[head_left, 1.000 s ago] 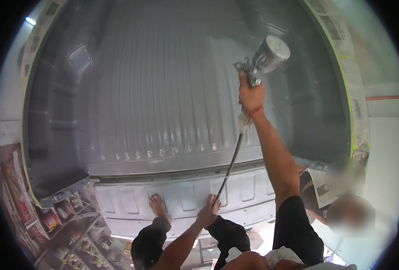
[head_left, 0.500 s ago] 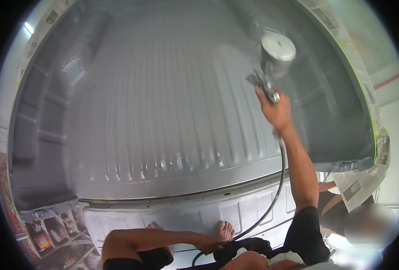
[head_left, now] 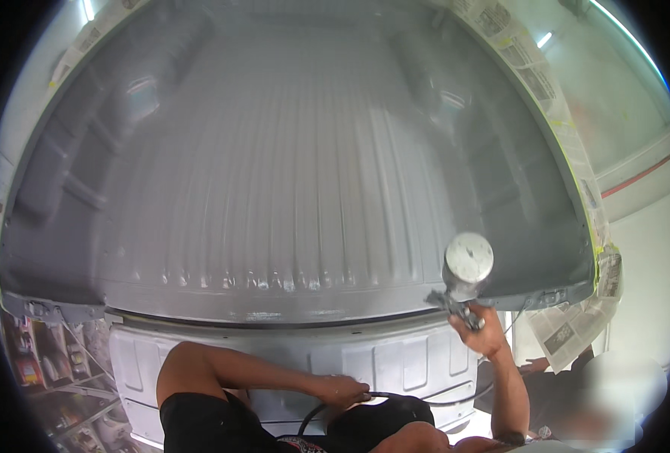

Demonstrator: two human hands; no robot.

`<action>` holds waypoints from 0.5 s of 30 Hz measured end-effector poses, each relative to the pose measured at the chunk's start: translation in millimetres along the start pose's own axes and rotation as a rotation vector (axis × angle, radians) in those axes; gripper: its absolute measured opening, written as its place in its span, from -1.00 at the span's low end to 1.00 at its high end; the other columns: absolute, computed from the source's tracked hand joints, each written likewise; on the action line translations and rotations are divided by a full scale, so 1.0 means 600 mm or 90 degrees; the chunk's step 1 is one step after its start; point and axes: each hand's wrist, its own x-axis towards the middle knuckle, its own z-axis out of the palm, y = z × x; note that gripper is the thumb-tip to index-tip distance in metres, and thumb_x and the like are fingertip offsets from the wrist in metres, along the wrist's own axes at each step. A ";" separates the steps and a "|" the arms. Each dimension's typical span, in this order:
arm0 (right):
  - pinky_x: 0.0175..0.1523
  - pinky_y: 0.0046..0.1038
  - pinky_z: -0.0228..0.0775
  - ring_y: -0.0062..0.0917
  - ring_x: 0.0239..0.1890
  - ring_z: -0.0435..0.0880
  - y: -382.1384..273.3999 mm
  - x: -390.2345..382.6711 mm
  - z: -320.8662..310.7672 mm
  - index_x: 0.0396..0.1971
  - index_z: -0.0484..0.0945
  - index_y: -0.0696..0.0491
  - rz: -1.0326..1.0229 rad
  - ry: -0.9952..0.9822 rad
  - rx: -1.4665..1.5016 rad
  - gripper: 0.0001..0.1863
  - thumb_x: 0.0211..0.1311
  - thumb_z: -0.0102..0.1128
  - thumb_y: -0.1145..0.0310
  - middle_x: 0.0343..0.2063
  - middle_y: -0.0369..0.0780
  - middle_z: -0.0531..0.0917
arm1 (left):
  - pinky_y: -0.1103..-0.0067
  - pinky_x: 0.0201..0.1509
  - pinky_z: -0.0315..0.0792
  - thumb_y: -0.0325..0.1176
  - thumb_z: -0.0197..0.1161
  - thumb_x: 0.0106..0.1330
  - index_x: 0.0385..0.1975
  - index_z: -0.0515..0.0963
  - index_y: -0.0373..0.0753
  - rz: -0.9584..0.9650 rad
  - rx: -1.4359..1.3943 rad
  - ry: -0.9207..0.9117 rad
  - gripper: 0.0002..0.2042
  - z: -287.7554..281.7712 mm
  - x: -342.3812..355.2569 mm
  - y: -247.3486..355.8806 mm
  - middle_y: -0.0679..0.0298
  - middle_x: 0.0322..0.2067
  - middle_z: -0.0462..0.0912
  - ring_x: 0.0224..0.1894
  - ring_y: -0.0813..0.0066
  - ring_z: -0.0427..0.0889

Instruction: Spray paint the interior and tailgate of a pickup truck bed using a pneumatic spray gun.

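Note:
My right hand (head_left: pixel 484 331) is wrapped round the handle of a paint spray gun (head_left: pixel 454 308) with a round white-lidded cup (head_left: pixel 469 258) on top. The gun is over the right rear end of a grey pickup truck bed (head_left: pixel 274 196), its nozzle end pointing left. A dark air hose (head_left: pixel 441 402) runs below the gun toward my body. Low in the middle, over the lowered tailgate (head_left: pixel 290 349), my left hand (head_left: pixel 341 390) is closed on the hose, its fingertips partly hidden.
Newspaper masking (head_left: pixel 535 72) with yellow-green tape lines the bed's side rails. Shelves with cans (head_left: pixel 40 362) stand at the lower left. Another person's hand (head_left: pixel 535 365) shows at the lower right, beside hanging newspaper. A pale wall rises on the right.
My right hand has drawn the spray gun back from over the bed to its rear edge. My view has shifted, and my left hand sits slightly higher in it, still on the hose.

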 end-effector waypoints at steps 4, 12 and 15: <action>-0.20 -0.30 0.52 -0.16 -0.30 0.76 -0.002 0.192 0.022 -0.16 0.68 0.18 0.035 0.036 0.001 -0.54 0.19 0.36 0.06 -0.42 0.06 0.71 | 0.13 -0.05 0.46 -0.08 -0.10 0.53 -0.02 0.46 -0.24 -0.082 -0.061 -0.036 -0.64 -0.045 -0.028 0.036 -0.09 -0.17 0.60 -0.07 -0.11 0.62; -0.08 -0.06 0.46 0.12 -0.18 0.63 -0.072 0.568 0.068 -0.25 0.66 0.20 -0.047 0.212 -0.036 -0.45 0.28 0.15 -0.09 -0.37 0.12 0.68 | 0.04 -0.14 0.43 -0.06 -0.13 0.53 -0.07 0.37 -0.29 -0.248 -0.222 0.212 -0.63 -0.151 -0.115 0.117 -0.23 -0.35 0.62 -0.23 -0.32 0.60; -0.07 -0.05 0.46 0.12 -0.18 0.63 -0.090 0.627 0.078 -0.26 0.66 0.20 -0.057 0.274 -0.015 -0.45 0.27 0.16 -0.10 -0.37 0.12 0.68 | 0.06 -0.13 0.45 -0.08 -0.12 0.53 -0.03 0.39 -0.29 -0.215 -0.183 0.251 -0.64 -0.161 -0.119 0.125 -0.20 -0.29 0.62 -0.21 -0.28 0.62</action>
